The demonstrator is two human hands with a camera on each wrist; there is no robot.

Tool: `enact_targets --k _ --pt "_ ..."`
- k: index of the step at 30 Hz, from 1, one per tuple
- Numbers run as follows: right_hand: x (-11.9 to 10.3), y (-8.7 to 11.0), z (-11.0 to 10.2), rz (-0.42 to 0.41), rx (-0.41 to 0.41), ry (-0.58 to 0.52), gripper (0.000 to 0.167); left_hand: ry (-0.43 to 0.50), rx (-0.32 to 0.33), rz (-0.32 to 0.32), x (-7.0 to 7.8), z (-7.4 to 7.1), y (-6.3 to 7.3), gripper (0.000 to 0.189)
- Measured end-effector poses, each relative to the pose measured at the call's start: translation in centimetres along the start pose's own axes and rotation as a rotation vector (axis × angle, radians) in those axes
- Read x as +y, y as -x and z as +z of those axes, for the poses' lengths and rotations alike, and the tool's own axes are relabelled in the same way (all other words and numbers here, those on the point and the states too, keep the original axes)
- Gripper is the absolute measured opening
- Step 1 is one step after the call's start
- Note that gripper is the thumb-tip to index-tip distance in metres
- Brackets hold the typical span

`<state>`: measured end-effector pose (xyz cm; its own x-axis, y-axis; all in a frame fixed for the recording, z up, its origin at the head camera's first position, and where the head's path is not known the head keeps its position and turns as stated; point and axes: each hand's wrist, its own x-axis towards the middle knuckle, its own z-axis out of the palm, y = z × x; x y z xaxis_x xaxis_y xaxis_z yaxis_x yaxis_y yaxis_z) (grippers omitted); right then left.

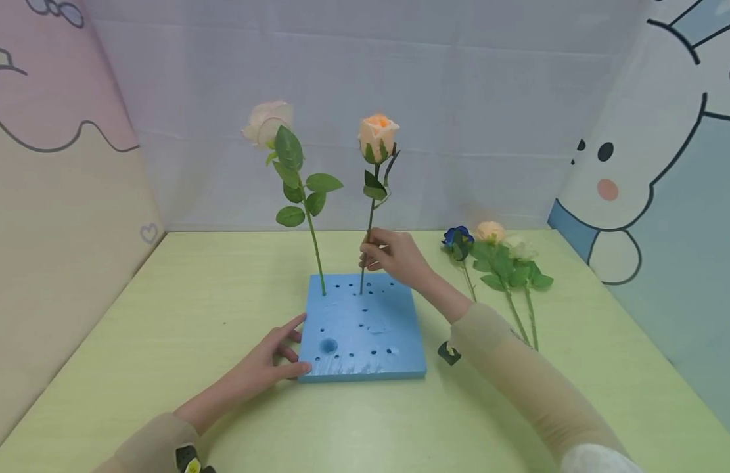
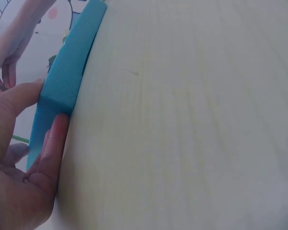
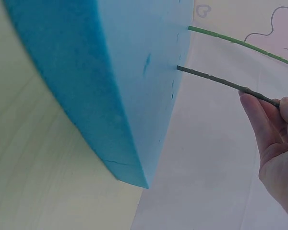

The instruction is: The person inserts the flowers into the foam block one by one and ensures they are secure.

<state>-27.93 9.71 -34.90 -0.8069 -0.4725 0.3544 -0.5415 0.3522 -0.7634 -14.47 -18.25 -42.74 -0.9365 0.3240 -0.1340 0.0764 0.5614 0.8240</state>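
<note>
On the pale green desk (image 1: pixel 163 328), a peach rose (image 1: pixel 378 136) stands up at a blue foam block (image 1: pixel 395 332).

The right hand (image 1: pixel 400 256) pinches its thin stem (image 3: pixel 216 77), and the stem's foot meets the top of the block near the back; how deep it goes is hard to tell. The left hand (image 1: pixel 274 353) rests loosely along the block's left side, thumb at the near corner. Just to the left, a pale pink rose (image 1: pixel 271 123) leans in the block. Off to the right lie a blue flower (image 1: pixel 457 236), a second peach flower (image 1: pixel 490 230) and a white flower (image 1: pixel 520 248). It looks like the putting-in step. Next seems to need a gentle push down, the block kept still, then letting go.
</note>
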Motion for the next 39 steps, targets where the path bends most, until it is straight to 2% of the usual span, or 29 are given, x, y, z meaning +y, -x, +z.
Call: enact_targets --k 11,24,30,39 --pt "-0.1 -0.2 0.5 -0.029 0.011 0.081 0.012 -0.013 0.003 -0.007 0.1 0.0 0.0 0.089" --pt "0.1 -0.1 1.3 -0.060 -0.025 0.088 0.012 -0.001 0.003 -0.019 0.2 -0.1 0.0 0.089" --pt "-0.1 -0.2 1.4 -0.091 -0.006 0.115 0.013 -0.017 0.013 -0.006 0.3 -0.1 0.1 0.089" --pt "-0.3 -0.5 1.5 -0.070 -0.032 0.143 0.014 -0.010 0.011 -0.010 0.5 0.1 0.2 0.089"
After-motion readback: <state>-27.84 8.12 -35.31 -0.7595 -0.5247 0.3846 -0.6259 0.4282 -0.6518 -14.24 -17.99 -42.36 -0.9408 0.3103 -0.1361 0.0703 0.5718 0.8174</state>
